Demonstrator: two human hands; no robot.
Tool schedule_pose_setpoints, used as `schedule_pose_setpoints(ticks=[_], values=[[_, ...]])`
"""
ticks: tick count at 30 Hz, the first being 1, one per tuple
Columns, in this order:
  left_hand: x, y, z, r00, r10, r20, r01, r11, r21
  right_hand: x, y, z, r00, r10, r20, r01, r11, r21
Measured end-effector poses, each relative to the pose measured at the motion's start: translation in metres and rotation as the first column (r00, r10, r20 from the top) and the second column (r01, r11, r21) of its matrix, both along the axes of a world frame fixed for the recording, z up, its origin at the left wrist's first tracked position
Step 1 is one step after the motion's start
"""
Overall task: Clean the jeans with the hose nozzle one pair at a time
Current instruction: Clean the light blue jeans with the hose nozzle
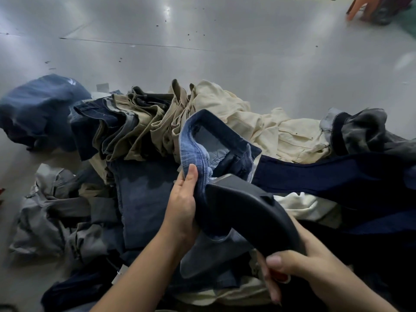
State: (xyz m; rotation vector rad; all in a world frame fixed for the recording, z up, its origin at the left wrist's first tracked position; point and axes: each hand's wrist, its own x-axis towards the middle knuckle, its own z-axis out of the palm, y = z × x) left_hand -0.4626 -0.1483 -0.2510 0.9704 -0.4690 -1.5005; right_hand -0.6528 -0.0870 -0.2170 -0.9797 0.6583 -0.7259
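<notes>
**Nozzle at the open leg of one blue pair**

Nearest me, at about five o'clock, my right hand (299,264) was wrapped round the rear end of the hose nozzle (252,212), thumb lying across the top of it; I could not tell whether any finger was working the red part just under the thumb. From there the black body ran up and away toward eleven o'clock, so its long axis lay on that diagonal and its pale front tip pointed into the blue jeans (209,140) near the middle of my view.

My left hand (183,203) came in from seven o'clock and pinched the faded edge of that pair, thumb on top, holding the cloth up so the opening gaped toward twelve o'clock. The two hands were apart, each clamped on its own thing, with the nozzle tip just beside the left thumb.

I judged this to be the cleaning step on a single pair, probably early, since the heap of other trousers (144,122) spread from nine o'clock to three o'clock on the grey table (202,41). Next I would need to keep the cloth taut, run the tip along the leg, and avoid catching loose fabric or dragging neighbouring pairs in.
</notes>
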Motion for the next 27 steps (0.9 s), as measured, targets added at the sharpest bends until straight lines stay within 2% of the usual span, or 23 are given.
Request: schedule_pose_setpoints(ticks=[3,7,11,16,18,23,27], values=[[0.002,-0.001,-0.002,0.998,-0.026,0.055,0.028,0.999,-0.036,0.005,0.001,-0.002,1.0,0.023,0.01,-0.023,0.999,0.026],[0.0,0.003,-0.006,0.981,-0.109,0.162,0.123,0.99,-0.075,0.007,-0.001,0.001,0.999,-0.037,-0.019,0.038,0.998,0.04],[-0.005,0.008,-0.004,0.985,-0.16,0.065,0.165,0.983,-0.075,0.009,-0.006,0.003,0.989,-0.135,-0.061,0.139,0.989,0.053],[-0.005,0.008,-0.003,0.982,-0.174,0.073,0.179,0.981,-0.074,0.01,-0.016,0.005,0.964,-0.234,-0.125,0.243,0.968,0.068],[0.0,0.006,-0.003,0.986,-0.15,0.069,0.155,0.986,-0.064,0.009,-0.015,0.005,0.977,-0.186,-0.109,0.193,0.979,0.06],[0.016,-0.009,-0.003,0.984,-0.074,0.159,0.077,0.997,-0.012,0.011,-0.002,-0.002,0.993,0.082,-0.088,-0.075,0.993,0.088],[0.01,-0.004,-0.004,0.976,-0.135,0.171,0.136,0.991,0.002,0.015,-0.004,0.0,0.991,0.002,-0.131,0.011,0.995,0.101]])
